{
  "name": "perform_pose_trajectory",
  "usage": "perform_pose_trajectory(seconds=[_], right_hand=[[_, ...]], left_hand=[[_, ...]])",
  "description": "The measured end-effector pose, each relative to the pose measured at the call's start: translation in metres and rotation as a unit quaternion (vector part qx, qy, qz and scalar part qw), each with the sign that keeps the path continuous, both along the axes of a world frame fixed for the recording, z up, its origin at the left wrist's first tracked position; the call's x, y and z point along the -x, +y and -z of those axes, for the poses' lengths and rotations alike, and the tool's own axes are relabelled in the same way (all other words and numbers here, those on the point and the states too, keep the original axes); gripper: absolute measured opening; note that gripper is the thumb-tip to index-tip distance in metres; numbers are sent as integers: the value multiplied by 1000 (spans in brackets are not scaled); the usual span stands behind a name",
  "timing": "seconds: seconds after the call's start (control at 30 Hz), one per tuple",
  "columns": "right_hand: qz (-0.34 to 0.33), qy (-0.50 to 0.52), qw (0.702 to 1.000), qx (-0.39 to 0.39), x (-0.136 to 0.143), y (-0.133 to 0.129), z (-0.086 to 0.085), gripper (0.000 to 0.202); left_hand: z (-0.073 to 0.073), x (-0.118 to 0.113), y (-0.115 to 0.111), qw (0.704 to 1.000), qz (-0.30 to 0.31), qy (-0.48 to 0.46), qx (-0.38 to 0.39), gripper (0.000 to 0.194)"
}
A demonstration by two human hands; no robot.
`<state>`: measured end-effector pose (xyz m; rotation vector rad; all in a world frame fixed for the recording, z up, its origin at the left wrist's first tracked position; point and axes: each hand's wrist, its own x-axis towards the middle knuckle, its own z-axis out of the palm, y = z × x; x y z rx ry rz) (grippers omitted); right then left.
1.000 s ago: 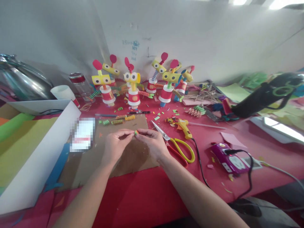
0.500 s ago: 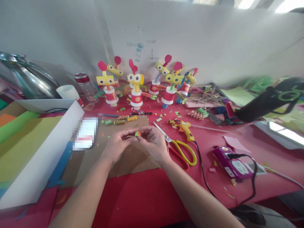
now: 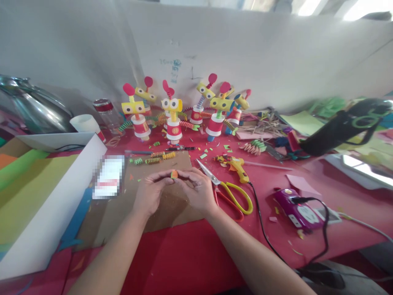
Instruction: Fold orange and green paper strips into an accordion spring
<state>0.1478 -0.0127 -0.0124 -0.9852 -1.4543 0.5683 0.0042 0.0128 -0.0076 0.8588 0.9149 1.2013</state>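
Between the fingertips of both hands is a small folded orange and green paper piece (image 3: 174,174). My left hand (image 3: 152,190) pinches its left side, and my right hand (image 3: 198,190) pinches its right side. Both are held over the brown cardboard (image 3: 166,213). Behind them on the cardboard lie a yellow folded paper spring (image 3: 169,155) and a green one (image 3: 138,161), among others. Scissors (image 3: 235,196) with red and yellow handles lie beside my right hand, blades apart. A yellow glue gun (image 3: 239,169) rests farther right.
Several paper-cup figures (image 3: 174,130) stand by the wall. At left are a white box (image 3: 58,209), a phone (image 3: 109,176), a paper cup (image 3: 86,123) and a steel jug (image 3: 39,106). A purple power block (image 3: 297,209) with cables and a black bottle (image 3: 334,131) are at right.
The paper piece now shows more of its orange side between my fingertips. My hands remain together over the cardboard, and the whole view has shifted slightly.
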Motion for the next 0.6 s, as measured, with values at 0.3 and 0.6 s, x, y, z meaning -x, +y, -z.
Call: perform_pose_trajectory(seconds=[0.3, 0.6], right_hand=[[18, -60, 996, -59, -4, -1, 0, 14], [6, -201, 971, -132, -16, 8, 0, 22]], left_hand=[[-3, -2, -3, 998, -33, 48, -38, 20], [-22, 12, 0, 997, 64, 38, 6, 28]])
